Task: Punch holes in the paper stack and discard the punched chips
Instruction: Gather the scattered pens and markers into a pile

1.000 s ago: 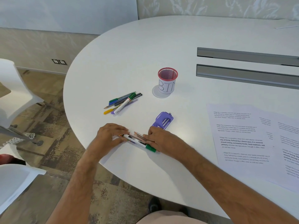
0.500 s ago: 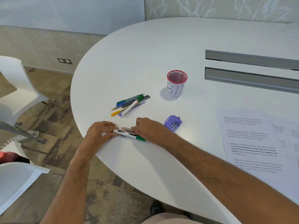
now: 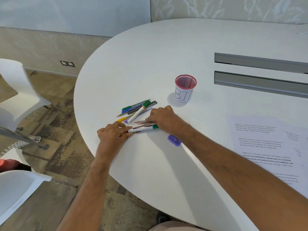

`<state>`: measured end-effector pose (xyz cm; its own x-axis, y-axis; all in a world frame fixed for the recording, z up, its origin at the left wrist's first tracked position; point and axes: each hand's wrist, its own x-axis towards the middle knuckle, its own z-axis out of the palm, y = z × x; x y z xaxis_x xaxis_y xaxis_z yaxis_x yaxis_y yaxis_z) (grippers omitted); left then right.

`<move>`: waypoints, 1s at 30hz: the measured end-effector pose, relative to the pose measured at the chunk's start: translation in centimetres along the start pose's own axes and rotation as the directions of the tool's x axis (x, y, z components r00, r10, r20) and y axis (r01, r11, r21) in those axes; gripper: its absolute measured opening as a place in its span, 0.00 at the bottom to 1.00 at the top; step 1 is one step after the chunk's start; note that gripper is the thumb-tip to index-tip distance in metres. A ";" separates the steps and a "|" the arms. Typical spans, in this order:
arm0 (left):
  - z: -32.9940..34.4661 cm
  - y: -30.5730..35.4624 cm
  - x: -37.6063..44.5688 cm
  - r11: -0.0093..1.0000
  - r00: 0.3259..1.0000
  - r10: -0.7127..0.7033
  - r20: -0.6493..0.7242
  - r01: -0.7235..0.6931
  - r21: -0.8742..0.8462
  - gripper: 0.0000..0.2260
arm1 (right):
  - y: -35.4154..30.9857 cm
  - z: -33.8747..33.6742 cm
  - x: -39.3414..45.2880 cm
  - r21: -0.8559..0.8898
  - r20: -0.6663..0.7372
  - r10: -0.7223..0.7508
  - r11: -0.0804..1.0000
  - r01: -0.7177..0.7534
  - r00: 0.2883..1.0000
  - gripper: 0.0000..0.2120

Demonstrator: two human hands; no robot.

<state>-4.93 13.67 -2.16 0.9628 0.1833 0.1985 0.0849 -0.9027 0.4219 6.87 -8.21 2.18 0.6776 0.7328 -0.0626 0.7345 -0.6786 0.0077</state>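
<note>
Both hands hold a small bundle of pens and pencils (image 3: pixel 143 128) flat on the white table (image 3: pixel 150 64). My left hand (image 3: pixel 113 134) pinches its left end and my right hand (image 3: pixel 164 120) covers its right end, by a green marker cap. The small purple hole punch (image 3: pixel 174 140) lies just below my right wrist. Printed paper sheets (image 3: pixel 266 147) lie at the right. A red mesh cup labelled BIN (image 3: pixel 185 88) stands behind my right hand.
A loose pile of pens and a green-capped marker (image 3: pixel 138 109) lies just beyond the held bundle. Two grey cable slots (image 3: pixel 260 72) run across the table at the right. White chairs (image 3: pixel 18 90) stand left of the table's curved edge.
Both hands have slid the bundle of pens away from the table edge toward the loose pile. The purple punch now lies nearer to me than my right hand.
</note>
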 end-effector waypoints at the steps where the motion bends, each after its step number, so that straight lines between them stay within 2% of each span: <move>1: 0.3 0.4 0.2 1.000 1.000 -0.002 -0.005 0.002 0.005 0.08 | 0.2 0.1 -0.1 0.033 -0.005 0.015 0.999 -0.015 1.000 0.26; 3: 1.0 1.3 0.5 1.000 1.000 -0.008 -0.017 0.009 0.023 0.08 | 0.5 0.3 -0.4 0.090 -0.052 0.053 0.995 -0.048 0.997 0.25; 8: 2.3 3.1 1.1 0.997 0.999 -0.009 -0.043 0.012 0.072 0.07 | -0.2 1.6 -1.5 0.085 -0.203 0.095 0.993 -0.079 0.975 0.11; 11: 2.8 3.4 0.8 0.998 0.994 -0.015 -0.113 0.022 0.059 0.09 | -1.0 1.7 -2.2 0.114 -0.136 0.094 0.990 -0.078 0.986 0.17; 14: 3.0 3.4 0.6 0.998 0.982 0.007 -0.188 0.006 0.066 0.17 | -2.1 2.3 -2.9 0.020 -0.031 0.072 0.997 -0.071 0.997 0.26; 16: 3.4 3.6 0.8 0.992 0.977 0.080 -0.199 -0.057 0.115 0.19 | -2.8 2.8 -3.0 -0.045 0.004 0.082 0.996 -0.082 0.997 0.30; 19: 4.4 3.8 1.2 0.951 0.976 0.180 -0.124 -0.140 0.275 0.21 | -3.1 3.3 -2.7 -0.089 0.022 0.113 0.990 -0.111 0.993 0.32; 21: 5.1 3.7 1.3 0.935 0.982 0.181 -0.053 -0.155 0.318 0.24 | -3.1 3.1 -2.4 -0.092 0.040 0.127 0.988 -0.123 0.991 0.31; 26: 5.4 3.9 2.3 0.937 0.991 0.128 0.034 -0.132 0.322 0.26 | -2.9 2.2 -1.8 -0.076 0.086 0.129 0.990 -0.122 0.988 0.30; 30: 5.5 4.2 2.9 0.936 0.988 0.150 0.032 -0.152 0.316 0.26 | -2.1 1.5 -1.6 -0.050 0.072 0.123 0.992 -0.120 0.990 0.29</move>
<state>-0.37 8.28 -4.71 0.9722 0.0334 0.2316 0.0140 -0.9963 0.0849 4.23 -8.05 0.75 0.7584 0.6379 -0.1334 0.6490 -0.7579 0.0654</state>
